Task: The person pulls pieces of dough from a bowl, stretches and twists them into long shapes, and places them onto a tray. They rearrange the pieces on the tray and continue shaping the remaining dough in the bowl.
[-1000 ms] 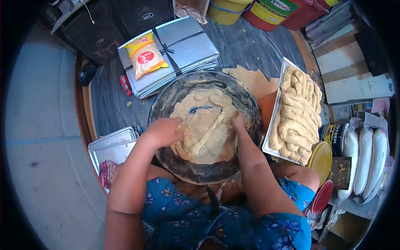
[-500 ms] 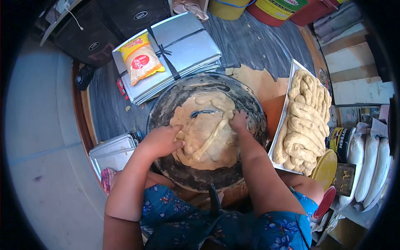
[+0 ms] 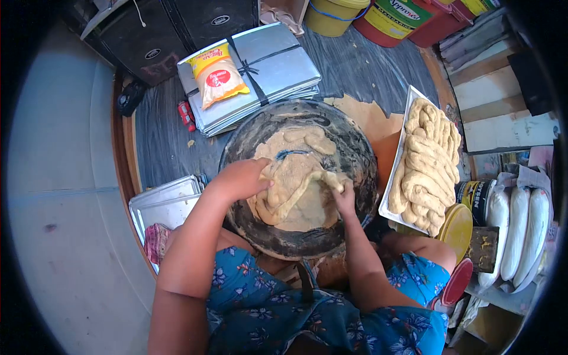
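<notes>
A dark round basin (image 3: 355,133) sits between my knees, coated inside with tan crumbs. A long dough rope (image 3: 296,192) bends across it. My right hand (image 3: 343,195) is closed on the rope's right end and lifts it a little. On the basin's left side, my left hand (image 3: 245,179) rests its fingers on the left part of the dough; its thumb and fingers are curled, and their grip is partly hidden. More dough (image 3: 316,141) lies in the upper part of the basin, beside a blue streak.
At the right, a tray (image 3: 387,204) holds twisted dough ropes (image 3: 426,165). Stacked metal trays (image 3: 284,59) tied with black strips carry a bread crumb bag (image 3: 218,77). More trays (image 3: 163,204) lie at the left; buckets (image 3: 393,21) stand behind.
My right hand has moved down from the basin's right side and taken hold of the rope's end, raising it. The dough under it has shifted, and the camera view has moved slightly.
</notes>
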